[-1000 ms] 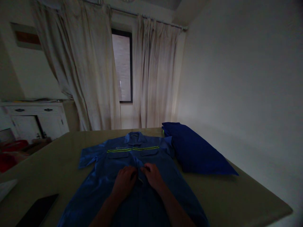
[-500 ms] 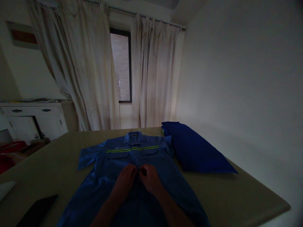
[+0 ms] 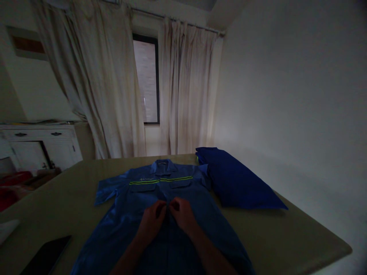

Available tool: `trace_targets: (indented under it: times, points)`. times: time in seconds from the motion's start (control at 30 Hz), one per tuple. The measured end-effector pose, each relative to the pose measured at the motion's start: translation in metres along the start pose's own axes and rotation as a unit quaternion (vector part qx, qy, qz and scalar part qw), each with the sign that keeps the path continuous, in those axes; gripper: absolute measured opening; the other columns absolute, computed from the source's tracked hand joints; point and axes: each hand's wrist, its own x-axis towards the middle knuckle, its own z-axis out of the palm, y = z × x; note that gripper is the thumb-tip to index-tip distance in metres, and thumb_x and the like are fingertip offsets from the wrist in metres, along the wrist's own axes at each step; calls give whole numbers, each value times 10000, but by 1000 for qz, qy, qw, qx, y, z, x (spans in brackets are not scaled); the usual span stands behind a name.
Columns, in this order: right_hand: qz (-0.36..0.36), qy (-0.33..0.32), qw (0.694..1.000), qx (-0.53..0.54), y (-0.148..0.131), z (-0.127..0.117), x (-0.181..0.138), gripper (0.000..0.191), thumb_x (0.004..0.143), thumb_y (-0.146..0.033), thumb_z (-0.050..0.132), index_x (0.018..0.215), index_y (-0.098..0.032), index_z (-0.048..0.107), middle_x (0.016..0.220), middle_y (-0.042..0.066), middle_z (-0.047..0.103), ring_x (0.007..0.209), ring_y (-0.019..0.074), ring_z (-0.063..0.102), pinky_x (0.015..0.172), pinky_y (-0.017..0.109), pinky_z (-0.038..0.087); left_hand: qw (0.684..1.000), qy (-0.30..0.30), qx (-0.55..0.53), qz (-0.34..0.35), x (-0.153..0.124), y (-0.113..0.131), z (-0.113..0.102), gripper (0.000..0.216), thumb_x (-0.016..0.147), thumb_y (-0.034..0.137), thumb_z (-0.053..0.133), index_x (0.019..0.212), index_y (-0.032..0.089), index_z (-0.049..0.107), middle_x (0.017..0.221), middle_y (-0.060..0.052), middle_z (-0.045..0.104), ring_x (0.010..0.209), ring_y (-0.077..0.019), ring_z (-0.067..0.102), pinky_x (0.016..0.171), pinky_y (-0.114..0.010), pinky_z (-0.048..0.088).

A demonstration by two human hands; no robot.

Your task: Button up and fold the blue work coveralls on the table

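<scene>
A blue short-sleeved work shirt (image 3: 137,206) lies spread face up, its collar at the far end. Yellow-green stripes cross its chest above two flap pockets. Over the middle of the front, my left hand (image 3: 153,217) pinches at the shirt's front opening, thumb and fingers closed. Close beside it, my right hand (image 3: 182,214) pinches the same front edge from the other side. The fingertips of both hands nearly meet. Any button between them is too small and dark to make out.
The shirt rests on a tan-covered table (image 3: 286,236). A folded dark blue garment (image 3: 237,179) lies at the right, touching the shirt's sleeve. A dark phone-like slab (image 3: 47,254) and a white object (image 3: 7,229) lie at the left. Behind stand a white cabinet (image 3: 60,147) and curtains (image 3: 114,84).
My left hand has shifted slightly, and the gap between its thumb and fingers looks wider. My right hand has barely moved; the shirt stays in place.
</scene>
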Motion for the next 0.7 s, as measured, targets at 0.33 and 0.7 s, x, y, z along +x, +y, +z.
trace_targets:
  times: [0.33, 0.7]
  points:
    - [-36, 26, 998, -40, -10, 0, -3, 62, 858, -183, 669, 854, -185, 731, 836, 27, 720, 787, 167, 652, 727, 252, 432, 990, 29, -124, -61, 10, -18, 2, 372, 807, 516, 611, 984, 193, 664, 928, -67, 779, 909, -266, 743, 809, -378, 579]
    - [70, -20, 996, 43, 0, 4, 2, 165, 857, -282, 653, 803, -170, 761, 788, 27, 746, 790, 195, 671, 686, 261, 437, 987, -35, 155, 15, -3, 8, -4, 325, 890, 136, 485, 1183, 241, 580, 1030, -41, 699, 973, -200, 671, 853, -300, 470]
